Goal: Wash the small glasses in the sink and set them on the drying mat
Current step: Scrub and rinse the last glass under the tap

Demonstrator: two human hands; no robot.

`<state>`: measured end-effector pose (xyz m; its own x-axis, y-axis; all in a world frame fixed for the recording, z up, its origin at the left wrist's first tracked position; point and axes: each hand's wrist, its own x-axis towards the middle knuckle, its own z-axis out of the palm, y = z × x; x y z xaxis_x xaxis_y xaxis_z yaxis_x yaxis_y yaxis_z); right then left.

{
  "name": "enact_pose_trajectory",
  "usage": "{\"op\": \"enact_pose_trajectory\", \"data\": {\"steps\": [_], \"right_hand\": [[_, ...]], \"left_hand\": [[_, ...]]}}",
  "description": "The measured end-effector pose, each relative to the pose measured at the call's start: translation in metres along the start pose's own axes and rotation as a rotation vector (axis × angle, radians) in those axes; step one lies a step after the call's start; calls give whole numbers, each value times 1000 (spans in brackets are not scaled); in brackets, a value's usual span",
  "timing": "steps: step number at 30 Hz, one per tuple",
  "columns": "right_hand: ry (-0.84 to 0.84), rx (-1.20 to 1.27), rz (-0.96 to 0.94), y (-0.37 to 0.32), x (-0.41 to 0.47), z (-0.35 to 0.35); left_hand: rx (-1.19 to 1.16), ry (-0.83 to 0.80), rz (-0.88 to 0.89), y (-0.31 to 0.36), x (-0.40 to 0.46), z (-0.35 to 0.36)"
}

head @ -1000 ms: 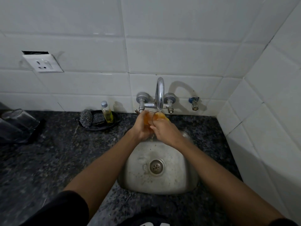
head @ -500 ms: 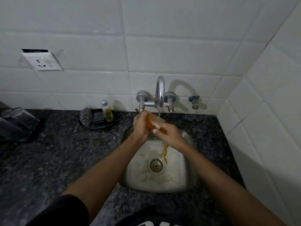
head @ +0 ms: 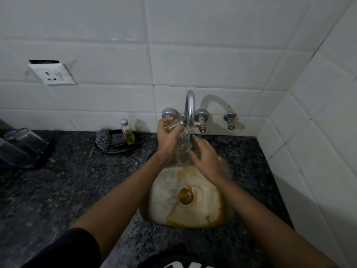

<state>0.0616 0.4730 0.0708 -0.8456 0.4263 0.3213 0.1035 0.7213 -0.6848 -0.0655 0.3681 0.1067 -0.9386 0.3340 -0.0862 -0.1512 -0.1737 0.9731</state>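
My left hand (head: 167, 141) grips a small clear glass (head: 182, 141) by its base, tipped mouth-down over the steel sink (head: 154, 194) just under the running tap (head: 190, 111). Liquid streams from the glass into the basin, where an orange puddle spreads around the drain (head: 186, 196). To the right of the glass's rim my right hand (head: 205, 158) hovers with its fingers spread, holding nothing. At the far left of the dark counter, clear glasses (head: 21, 144) stand upside down on a dark mat (head: 45, 153).
A black dish (head: 117, 148) behind the sink's left side holds a steel scrubber (head: 103, 140) and a small bottle of yellow liquid (head: 127, 133). A second valve (head: 229, 120) sticks out of the tiled wall. The right tiled wall (head: 309, 151) runs close beside the sink.
The glass was upright and full of orange liquid; my left hand has tipped it over and emptied it into the sink. My right hand has let go and opened.
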Motion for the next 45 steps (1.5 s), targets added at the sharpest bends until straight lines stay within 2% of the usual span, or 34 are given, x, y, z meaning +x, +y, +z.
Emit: {"op": "enact_pose_trajectory", "data": {"steps": [3,5,8,11,13,15,18,19,24,25,29,30,32,34,35,36,38,40,42,44,45], "right_hand": [[42,-40,-172,-12,4,2],[77,-40,-254,-21,6,4],[154,27,-274,-29,12,5],[250,148,-164,-33,21,4],[264,139,-146,-36,25,1],[255,83,-217,-39,26,-4],[207,-45,-403,-34,27,-9],[198,-62,-412,-32,26,-7],[244,75,-100,-45,31,4],[229,51,-139,-44,32,2],[113,-226,-535,-28,28,-3],[121,-226,-542,-26,27,-1],[189,-107,-408,-33,24,3],[238,-8,-259,-42,24,5],[216,-18,-264,-42,25,3],[182,-68,-328,-40,24,2],[118,-208,-539,-29,24,-3],[102,-281,-626,-19,27,-7],[138,-183,-469,-22,26,-4],[189,-57,-279,-30,26,0],[182,-56,-265,-32,26,0]], "left_hand": [[-112,35,-121,5,5,6],[-280,29,-265,8,10,8],[-378,-117,-468,8,15,3],[-422,-320,-479,9,13,-2],[-466,-405,-495,7,14,-5],[-403,-435,-489,9,13,-4],[-219,-412,-456,8,12,-3],[-214,-393,-452,8,11,-3],[-383,-348,-453,-6,7,-7],[-402,-360,-449,-5,6,-8],[-282,-388,-469,-3,9,-6],[-267,-357,-466,-3,10,-7],[-273,-315,-463,-4,12,-9],[-372,-307,-498,-7,10,-10],[-422,-319,-525,-8,9,-10],[-448,-340,-533,-8,9,-10],[-348,-386,-515,-7,10,-9],[-239,-373,-499,-5,12,-8],[-238,-311,-468,-7,16,-8],[-272,-316,-457,-7,13,-6],[-300,-331,-482,-7,11,-4]]}}
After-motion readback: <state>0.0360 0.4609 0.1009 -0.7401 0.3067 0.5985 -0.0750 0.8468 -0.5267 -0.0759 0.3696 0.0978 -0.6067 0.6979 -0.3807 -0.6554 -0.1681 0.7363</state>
